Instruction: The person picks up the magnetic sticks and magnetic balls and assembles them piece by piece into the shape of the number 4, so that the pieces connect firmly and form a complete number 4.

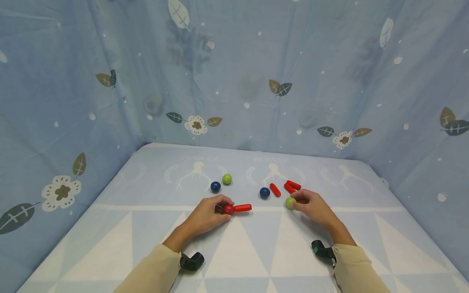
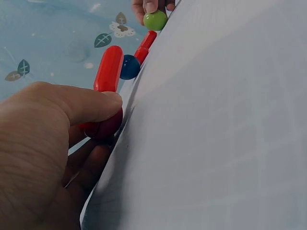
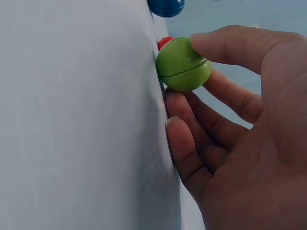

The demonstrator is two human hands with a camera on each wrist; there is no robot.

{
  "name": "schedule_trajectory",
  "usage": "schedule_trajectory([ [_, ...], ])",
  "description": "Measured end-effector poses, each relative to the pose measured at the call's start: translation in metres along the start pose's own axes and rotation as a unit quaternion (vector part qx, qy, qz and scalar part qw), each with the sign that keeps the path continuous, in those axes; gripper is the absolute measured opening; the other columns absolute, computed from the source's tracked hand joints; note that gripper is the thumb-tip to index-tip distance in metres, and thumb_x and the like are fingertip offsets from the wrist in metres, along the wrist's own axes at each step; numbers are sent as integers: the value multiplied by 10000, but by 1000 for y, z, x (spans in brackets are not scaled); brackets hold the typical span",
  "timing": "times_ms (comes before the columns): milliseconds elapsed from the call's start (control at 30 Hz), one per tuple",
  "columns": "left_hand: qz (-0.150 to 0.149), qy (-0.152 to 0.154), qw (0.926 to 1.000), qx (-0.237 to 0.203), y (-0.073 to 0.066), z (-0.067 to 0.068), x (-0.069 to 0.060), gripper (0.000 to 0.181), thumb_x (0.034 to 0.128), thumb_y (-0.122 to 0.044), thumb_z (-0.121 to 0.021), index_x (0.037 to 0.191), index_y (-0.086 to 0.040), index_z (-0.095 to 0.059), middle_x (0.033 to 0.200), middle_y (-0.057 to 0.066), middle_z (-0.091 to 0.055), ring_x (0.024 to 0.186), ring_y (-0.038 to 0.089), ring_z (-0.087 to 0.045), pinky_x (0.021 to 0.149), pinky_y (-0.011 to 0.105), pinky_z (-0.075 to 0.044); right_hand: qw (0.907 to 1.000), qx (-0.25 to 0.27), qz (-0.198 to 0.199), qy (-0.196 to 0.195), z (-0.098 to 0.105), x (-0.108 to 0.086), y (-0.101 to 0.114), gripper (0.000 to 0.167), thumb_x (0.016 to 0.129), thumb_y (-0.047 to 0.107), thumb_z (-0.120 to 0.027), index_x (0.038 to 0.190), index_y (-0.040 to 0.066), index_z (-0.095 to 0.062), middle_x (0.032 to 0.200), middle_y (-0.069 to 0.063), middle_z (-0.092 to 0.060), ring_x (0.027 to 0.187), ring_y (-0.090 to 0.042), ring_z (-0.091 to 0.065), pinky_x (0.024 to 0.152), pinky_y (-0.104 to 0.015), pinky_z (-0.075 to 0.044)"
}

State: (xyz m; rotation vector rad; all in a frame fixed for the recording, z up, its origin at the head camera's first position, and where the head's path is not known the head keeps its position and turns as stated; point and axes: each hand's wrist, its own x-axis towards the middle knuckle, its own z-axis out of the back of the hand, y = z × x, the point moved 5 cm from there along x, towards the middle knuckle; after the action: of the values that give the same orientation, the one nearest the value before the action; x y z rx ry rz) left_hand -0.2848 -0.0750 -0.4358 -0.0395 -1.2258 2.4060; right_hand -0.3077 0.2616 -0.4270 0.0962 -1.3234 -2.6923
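My left hand (image 1: 209, 214) pinches a glossy red ball (image 1: 229, 209) between thumb and fingers, low over the table. A red rounded stick (image 1: 242, 208) points right from the ball, touching it; whether the two are joined I cannot tell. In the left wrist view the thumb covers part of the red ball (image 2: 106, 125), and the red stick (image 2: 109, 68) rises past it. My right hand (image 1: 313, 208) holds a lime-green ball (image 1: 290, 203) by thumb and fingertips. A seam line runs round that green ball (image 3: 183, 64) in the right wrist view.
Beyond the hands lie two dark blue balls (image 1: 215, 187), another green ball (image 1: 227, 179) and three red sticks (image 1: 275, 190), two of them close together near the right hand. A patterned cloth covers the table (image 1: 256, 252). Blue curtains (image 1: 234, 73) stand at the back and sides.
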Motion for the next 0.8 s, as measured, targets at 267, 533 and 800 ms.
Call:
schedule_trajectory([
  [267, -19, -5, 10000, 63, 1, 1, -1, 365, 843, -112, -809, 1183, -170, -690, 1071, -92, -676, 951, 106, -624, 890, 334, -524, 9997, -188, 120, -65, -3, 2, 4, 352, 891, 198, -762, 1158, 16, -623, 1126, -108, -642, 1024, -260, -604, 869, -364, -522],
  [533, -50, -19, 10000, 2, 1, 0, -1, 387, 846, -96, -802, 1212, -158, -692, 1123, -70, -684, 974, 108, -627, 905, 333, -522, 9996, -208, -43, -178, -2, 2, 3, 347, 899, 254, -753, 1148, 52, -617, 1170, -111, -640, 1070, -290, -613, 855, -393, -531],
  [800, -28, 31, 10000, 0, -1, 1, 0, 389, 854, -85, -792, 1220, -162, -686, 1138, -58, -680, 978, 115, -621, 909, 337, -516, 9989, 462, 27, -36, -3, 1, 4, 417, 932, 222, -714, 1266, 4, -590, 1167, -129, -642, 964, -253, -648, 752, -331, -560],
])
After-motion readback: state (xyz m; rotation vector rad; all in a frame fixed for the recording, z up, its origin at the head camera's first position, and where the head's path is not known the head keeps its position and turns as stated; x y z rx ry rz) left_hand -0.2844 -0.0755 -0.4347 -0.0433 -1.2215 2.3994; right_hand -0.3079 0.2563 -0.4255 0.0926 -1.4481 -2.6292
